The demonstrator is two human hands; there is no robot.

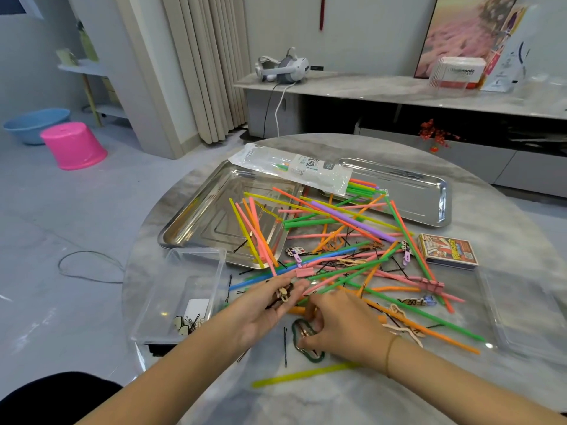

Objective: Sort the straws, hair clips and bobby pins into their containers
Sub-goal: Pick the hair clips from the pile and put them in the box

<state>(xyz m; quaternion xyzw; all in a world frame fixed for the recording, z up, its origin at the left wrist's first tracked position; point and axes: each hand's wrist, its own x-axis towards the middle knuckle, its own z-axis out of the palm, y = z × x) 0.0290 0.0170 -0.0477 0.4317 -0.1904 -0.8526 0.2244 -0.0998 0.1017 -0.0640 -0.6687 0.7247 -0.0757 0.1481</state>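
A heap of coloured straws (346,240) lies across the round marble table, mixed with hair clips (405,326) and black bobby pins (285,345). My left hand (270,305) is palm up and holds several clips and pins. My right hand (340,326) pinches a dark green wavy hair clip (306,348) lying on the table. A clear plastic box (171,289) at the left holds a few clips and pins. Two steel trays (196,222) (423,191) stand at the back, with some straws lying across them.
A straw packet (294,167) lies over the trays. A card box (448,250) sits at the right, and a clear lid or box (521,314) beside it. A lone yellow straw (306,375) lies near the front edge. A pink stool and blue basin stand on the floor.
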